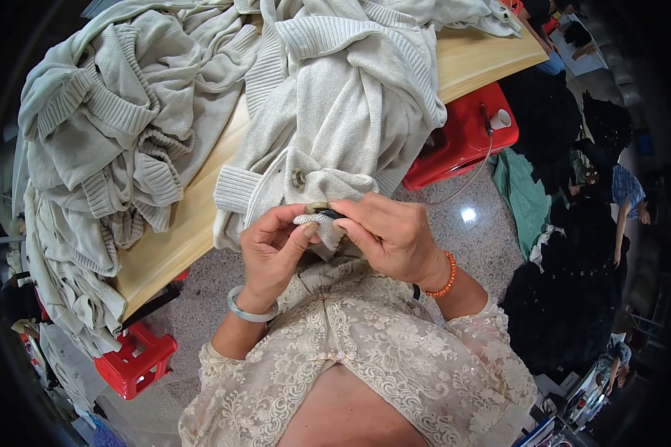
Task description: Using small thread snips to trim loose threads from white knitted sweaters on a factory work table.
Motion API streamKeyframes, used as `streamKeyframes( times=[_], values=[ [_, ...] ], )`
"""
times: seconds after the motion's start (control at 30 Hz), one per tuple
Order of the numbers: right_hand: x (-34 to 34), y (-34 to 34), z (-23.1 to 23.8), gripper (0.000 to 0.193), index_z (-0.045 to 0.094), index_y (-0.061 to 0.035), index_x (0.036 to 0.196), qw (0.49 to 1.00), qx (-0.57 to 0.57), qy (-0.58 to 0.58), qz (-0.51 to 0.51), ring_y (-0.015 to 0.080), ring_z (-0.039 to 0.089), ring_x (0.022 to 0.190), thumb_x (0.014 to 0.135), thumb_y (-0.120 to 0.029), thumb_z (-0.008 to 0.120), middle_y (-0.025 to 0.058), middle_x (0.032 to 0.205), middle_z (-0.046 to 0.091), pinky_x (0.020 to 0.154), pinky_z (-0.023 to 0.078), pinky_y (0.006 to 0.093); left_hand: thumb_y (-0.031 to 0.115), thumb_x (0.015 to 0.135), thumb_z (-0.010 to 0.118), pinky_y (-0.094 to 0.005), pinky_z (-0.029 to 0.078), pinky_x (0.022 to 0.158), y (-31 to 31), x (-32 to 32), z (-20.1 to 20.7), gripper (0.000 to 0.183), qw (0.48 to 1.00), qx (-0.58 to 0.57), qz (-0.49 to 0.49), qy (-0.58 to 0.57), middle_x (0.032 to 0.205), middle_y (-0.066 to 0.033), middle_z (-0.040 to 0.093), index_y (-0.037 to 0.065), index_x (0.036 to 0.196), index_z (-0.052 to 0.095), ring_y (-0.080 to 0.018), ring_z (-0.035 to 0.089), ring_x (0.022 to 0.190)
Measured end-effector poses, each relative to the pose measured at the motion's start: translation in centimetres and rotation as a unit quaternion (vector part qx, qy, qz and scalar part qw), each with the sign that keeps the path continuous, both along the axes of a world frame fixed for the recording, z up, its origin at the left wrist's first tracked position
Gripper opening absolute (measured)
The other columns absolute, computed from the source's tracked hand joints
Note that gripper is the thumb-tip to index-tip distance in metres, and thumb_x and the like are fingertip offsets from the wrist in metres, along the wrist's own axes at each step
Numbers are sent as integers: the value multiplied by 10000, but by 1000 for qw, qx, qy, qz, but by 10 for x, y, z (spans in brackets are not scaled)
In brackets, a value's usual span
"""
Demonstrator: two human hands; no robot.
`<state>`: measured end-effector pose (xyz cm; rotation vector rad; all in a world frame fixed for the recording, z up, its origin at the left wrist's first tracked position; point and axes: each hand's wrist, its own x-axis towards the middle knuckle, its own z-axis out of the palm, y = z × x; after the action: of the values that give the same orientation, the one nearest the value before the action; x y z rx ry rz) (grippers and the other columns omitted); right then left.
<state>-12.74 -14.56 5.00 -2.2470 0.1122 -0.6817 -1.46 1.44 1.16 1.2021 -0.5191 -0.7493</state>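
Note:
A light grey knit cardigan (328,119) with ribbed edges hangs off the table toward me. Its edge is pinched between the thumb and fingers of my left hand (271,249). A round button (317,206) shows at those fingertips, and another brownish button (298,178) sits on the knit just beyond. My right hand (395,235) is closed, thumb against fingers, on a small dark tool (332,214) whose tip meets the cardigan edge by the button. Most of the tool is hidden by my fingers, so its exact kind does not show.
More grey knit garments (127,97) lie heaped on the wooden table (175,242) at the left. A red stool (462,138) with a white cup (500,119) stands right of the table; another red stool (136,363) is lower left. Black cloth (566,298) is piled at right.

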Motion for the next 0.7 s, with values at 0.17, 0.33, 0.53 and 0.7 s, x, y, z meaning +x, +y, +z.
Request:
streamKeyframes(
  times=[0.17, 0.33, 0.53, 0.7],
  values=[
    [5, -8, -1, 237, 652, 29, 1024, 999, 38, -21, -4, 198, 536, 525, 790, -6, 664, 104, 673, 581, 477, 410, 287, -2, 863, 633, -208, 505, 692, -3, 8, -1, 262, 1000, -17, 0, 3, 885, -55, 650, -47, 1116, 580, -82, 612, 757],
    [2, -1, 6, 208, 654, -33, 1016, 1000, 26, -16, -1, 271, 597, 582, 812, -77, 657, 108, 760, 621, 507, 457, 340, 1, 875, 611, -231, 511, 701, 3, 2, 2, 249, 999, -21, 14, 47, 882, -60, 647, -35, 1119, 577, -104, 610, 759],
    [-7, 5, 7, 212, 665, -18, 990, 1000, -5, 5, -10, 236, 564, 524, 779, -33, 676, 101, 694, 598, 474, 432, 309, 39, 885, 622, -210, 492, 676, 6, -6, -4, 247, 997, -22, -33, 63, 877, -41, 643, -22, 1121, 583, -81, 602, 749],
    [-2, -2, -2, 221, 669, 27, 988, 997, 57, -45, -20, 194, 554, 547, 773, 45, 623, 115, 673, 581, 509, 420, 281, 40, 884, 620, -212, 486, 665, 2, -2, -5, 234, 996, -6, -10, 88, 839, -29, 644, -27, 1105, 589, -77, 595, 719]
  ],
)
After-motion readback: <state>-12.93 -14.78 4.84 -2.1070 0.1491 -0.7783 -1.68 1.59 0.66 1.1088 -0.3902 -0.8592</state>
